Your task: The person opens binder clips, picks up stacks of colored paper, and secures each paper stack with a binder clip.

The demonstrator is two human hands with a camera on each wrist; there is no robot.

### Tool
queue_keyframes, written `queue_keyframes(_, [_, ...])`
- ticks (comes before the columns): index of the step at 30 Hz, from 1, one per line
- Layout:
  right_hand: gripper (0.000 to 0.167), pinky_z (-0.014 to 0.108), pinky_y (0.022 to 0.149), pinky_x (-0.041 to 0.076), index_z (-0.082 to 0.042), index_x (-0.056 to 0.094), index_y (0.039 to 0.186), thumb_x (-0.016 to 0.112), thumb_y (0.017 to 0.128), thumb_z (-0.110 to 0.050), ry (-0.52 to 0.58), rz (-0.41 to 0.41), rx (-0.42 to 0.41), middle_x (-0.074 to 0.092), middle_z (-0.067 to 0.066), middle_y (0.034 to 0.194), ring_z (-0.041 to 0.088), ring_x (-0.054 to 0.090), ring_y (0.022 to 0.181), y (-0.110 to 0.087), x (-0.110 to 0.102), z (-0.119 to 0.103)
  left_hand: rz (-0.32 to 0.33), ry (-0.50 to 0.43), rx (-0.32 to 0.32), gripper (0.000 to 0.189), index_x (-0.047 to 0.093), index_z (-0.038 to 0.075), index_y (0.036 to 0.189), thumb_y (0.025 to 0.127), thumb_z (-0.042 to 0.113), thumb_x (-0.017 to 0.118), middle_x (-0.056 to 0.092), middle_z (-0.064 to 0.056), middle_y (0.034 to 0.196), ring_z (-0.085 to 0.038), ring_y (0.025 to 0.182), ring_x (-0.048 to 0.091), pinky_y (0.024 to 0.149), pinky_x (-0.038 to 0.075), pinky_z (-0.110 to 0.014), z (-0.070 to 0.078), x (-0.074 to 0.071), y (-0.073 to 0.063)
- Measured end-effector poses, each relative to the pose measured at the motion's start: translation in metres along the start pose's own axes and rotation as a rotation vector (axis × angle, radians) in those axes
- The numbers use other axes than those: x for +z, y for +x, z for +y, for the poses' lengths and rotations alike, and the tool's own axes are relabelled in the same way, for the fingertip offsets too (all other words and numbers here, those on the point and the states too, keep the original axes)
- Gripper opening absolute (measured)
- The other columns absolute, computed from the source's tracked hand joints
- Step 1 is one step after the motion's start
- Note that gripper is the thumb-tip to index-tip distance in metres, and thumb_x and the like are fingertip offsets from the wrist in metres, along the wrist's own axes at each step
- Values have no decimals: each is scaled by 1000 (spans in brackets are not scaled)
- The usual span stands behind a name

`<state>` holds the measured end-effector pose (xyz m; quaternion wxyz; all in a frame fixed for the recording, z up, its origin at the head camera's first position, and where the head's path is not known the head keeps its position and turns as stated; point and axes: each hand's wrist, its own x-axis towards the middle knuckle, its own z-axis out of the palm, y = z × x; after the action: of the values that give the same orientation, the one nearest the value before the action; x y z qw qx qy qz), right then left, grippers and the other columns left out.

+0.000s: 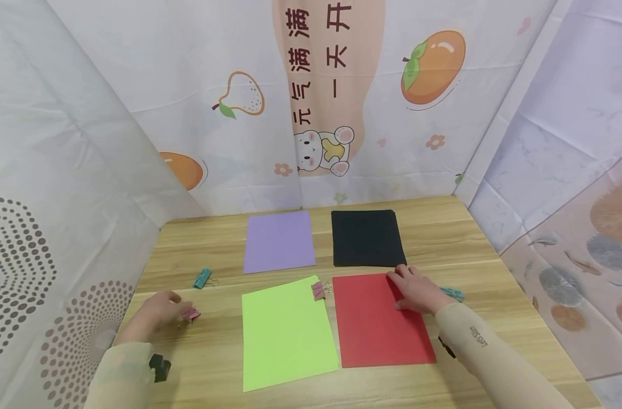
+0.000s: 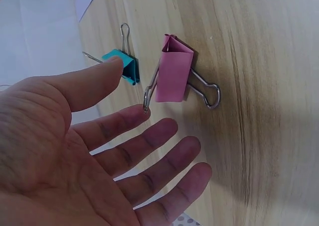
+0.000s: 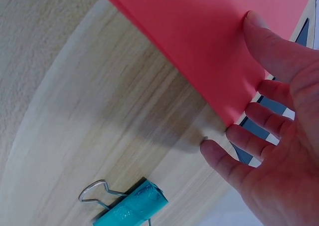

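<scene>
My left hand (image 1: 157,311) reaches to a pink binder clip (image 2: 174,76) lying at the left of the table. In the left wrist view its fingers are spread, and the index fingertip meets one wire handle of the clip. The thumb stands apart, overlapping a teal binder clip (image 2: 128,69) behind it. My right hand (image 1: 418,291) is at the far right corner of a red paper stack (image 1: 377,329). Its thumb rests on the red surface, and the other fingers extend loosely along the edge.
Yellow-green paper (image 1: 287,335) lies left of the red, with another pink binder clip (image 1: 318,290) on its far right corner. Behind are purple paper (image 1: 280,241) and black paper (image 1: 368,238). Another teal binder clip (image 1: 452,293) sits beside my right wrist. Printed curtains (image 1: 188,74) surround the table.
</scene>
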<state>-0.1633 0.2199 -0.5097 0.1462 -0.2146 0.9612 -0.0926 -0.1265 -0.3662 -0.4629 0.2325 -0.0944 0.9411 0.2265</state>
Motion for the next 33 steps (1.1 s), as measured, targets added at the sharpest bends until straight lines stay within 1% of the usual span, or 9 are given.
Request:
queue_keyframes(3, [76, 57, 88, 56, 1, 53, 139, 91, 77, -22, 8, -8, 10, 48, 23, 133, 41, 47, 119, 0, 0, -1, -7, -8, -4, 63, 51, -22, 126, 100, 35, 61, 58, -41, 120, -49, 106, 60, 87, 53, -57, -2, 2, 0])
queue_keyframes(6, [76, 57, 89, 56, 1, 53, 139, 91, 77, -21, 14, -11, 17, 48, 23, 133, 42, 47, 119, 0, 1, -1, -12, -35, -15, 68, 51, -22, 124, 98, 39, 65, 61, -36, 110, -38, 91, 62, 76, 55, -48, -5, 3, -1])
queue_keyframes(9, [76, 56, 89, 56, 1, 53, 139, 91, 77, -21, 16, -9, 18, 48, 23, 133, 42, 47, 119, 0, 1, -1, -8, -63, -24, 66, 56, -21, 116, 96, 41, 68, 62, -23, 90, -23, 68, 53, 60, 49, -36, -8, 5, -1])
queue_keyframes(12, [76, 55, 89, 56, 2, 53, 139, 90, 77, -21, 12, -6, 13, 48, 24, 133, 42, 47, 119, 0, 1, -1, -1, -77, -35, 53, 62, -12, 100, 97, 41, 68, 54, -7, 70, -14, 55, 41, 51, 41, -28, -11, 7, -1])
queue_keyframes(14, [76, 55, 90, 56, 2, 53, 139, 90, 77, -21, 10, -6, 12, 48, 24, 133, 42, 47, 120, -1, 0, -1, 4, -63, -32, 47, 62, -5, 87, 97, 40, 66, 49, -2, 61, -11, 52, 39, 50, 40, -26, -12, 9, -1])
queue_keyframes(17, [76, 56, 90, 56, 2, 53, 139, 90, 78, -22, 8, -7, 9, 48, 24, 133, 42, 47, 120, -1, -1, -2, 7, -60, -34, 43, 61, 2, 76, 98, 38, 65, 46, 1, 57, -12, 52, 41, 50, 42, -27, -15, 12, 0])
queue_keyframes(21, [75, 56, 91, 55, 1, 54, 139, 90, 77, -22, 8, -6, 4, 49, 23, 133, 42, 48, 119, -3, -5, -5, 4, -75, -39, 43, 58, 5, 70, 98, 37, 66, 45, 1, 56, -11, 51, 41, 50, 43, -27, -15, 13, -1])
queue_keyframes(27, [75, 56, 90, 55, 1, 54, 138, 90, 78, -23, 0, -2, -4, 49, 23, 131, 41, 48, 117, -3, -5, -5, -9, -94, -37, 52, 46, 15, 57, 98, 39, 66, 39, 5, 49, -8, 46, 34, 45, 33, -22, -15, 12, -4])
queue_keyframes(33, [74, 54, 90, 56, 2, 54, 138, 90, 78, -22, -3, 3, -12, 49, 23, 131, 41, 49, 117, -3, -4, -3, -24, -118, -67, 53, 43, 18, 55, 98, 39, 65, 43, 5, 49, -7, 45, 35, 44, 32, -21, -13, 9, -6])
